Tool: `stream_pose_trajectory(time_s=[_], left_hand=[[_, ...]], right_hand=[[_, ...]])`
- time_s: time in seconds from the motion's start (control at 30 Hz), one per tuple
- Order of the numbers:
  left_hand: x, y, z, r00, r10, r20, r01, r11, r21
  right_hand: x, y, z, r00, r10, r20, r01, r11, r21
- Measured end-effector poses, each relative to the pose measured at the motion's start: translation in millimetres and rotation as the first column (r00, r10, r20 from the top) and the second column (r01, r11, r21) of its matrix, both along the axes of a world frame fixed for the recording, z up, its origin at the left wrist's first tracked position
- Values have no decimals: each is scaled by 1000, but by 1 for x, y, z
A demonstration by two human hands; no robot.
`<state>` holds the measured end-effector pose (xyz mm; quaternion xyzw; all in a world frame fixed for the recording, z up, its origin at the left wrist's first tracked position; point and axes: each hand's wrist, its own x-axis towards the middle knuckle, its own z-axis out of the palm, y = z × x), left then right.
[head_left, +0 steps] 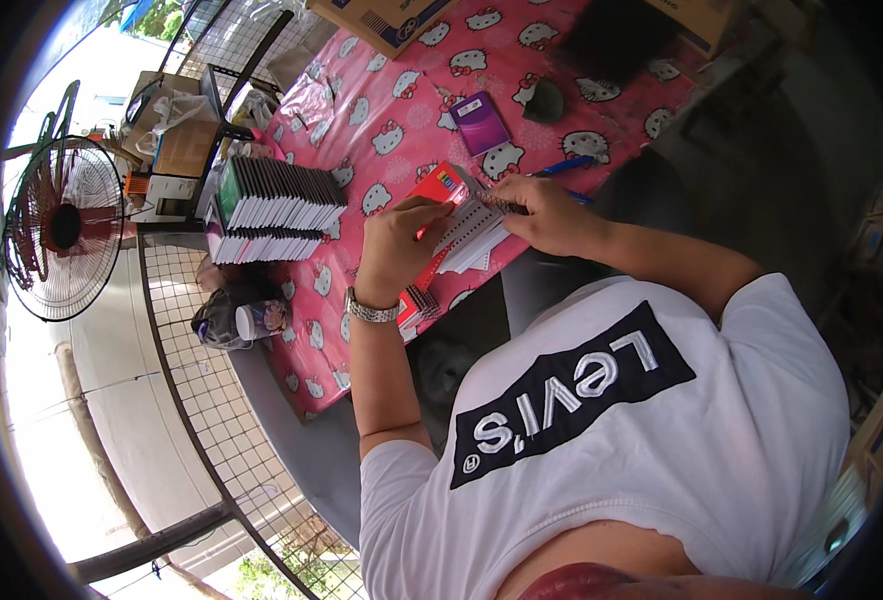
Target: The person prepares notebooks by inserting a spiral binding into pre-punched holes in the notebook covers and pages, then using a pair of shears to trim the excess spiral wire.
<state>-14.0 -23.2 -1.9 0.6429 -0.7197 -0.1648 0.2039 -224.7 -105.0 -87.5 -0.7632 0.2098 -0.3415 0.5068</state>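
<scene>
At the near edge of the table, a red cover (pixel 440 179) and white sheets (pixel 473 228) with a row of punched holes lie between my hands. My left hand (pixel 401 245), a metal watch on its wrist, is closed on the red cover, fingertips bent over it. My right hand (pixel 551 215) pinches a dark, ribbed strip (pixel 506 204) like a spiral binding at the sheets' upper right side. Its exact kind is too small to tell. Below my left hand, a small stack of red-covered notebooks (pixel 419 305) sits partly hidden by my wrist.
A pink patterned cloth (pixel 381 170) covers the table. Tall stacks of notebooks (pixel 279 200) stand at left, near a cup (pixel 251 322). Beyond my hands lie a purple notebook (pixel 479 122), a dark rounded object (pixel 543 100) and a blue pen (pixel 569 165). A cardboard box (pixel 391 22) stands farther back.
</scene>
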Motion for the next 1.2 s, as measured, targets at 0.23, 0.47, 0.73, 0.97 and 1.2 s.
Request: stream_pose_trajectory(time_s=[0.23, 0.47, 0.73, 0.97, 1.2], left_hand=[[0, 3, -6, 999, 42, -15, -43, 998, -49], [-6, 9, -11, 997, 81, 6, -79, 984, -157], [-15, 6, 1, 974, 98, 205, -67, 986, -153], [-23, -3, 9, 928, 165, 334, -76, 962, -264], [-25, -7, -2, 943, 182, 278, -73, 929, -363]], right_hand=[[2, 8, 4, 998, -53, -15, 52, 997, -58], [15, 2, 5, 990, -99, 99, 121, 960, -251], [4, -32, 25, 851, 185, 491, -525, 289, 801], [13, -71, 46, 986, 140, 87, -88, 895, -436], [10, -70, 47, 989, 99, 111, -24, 841, -540]])
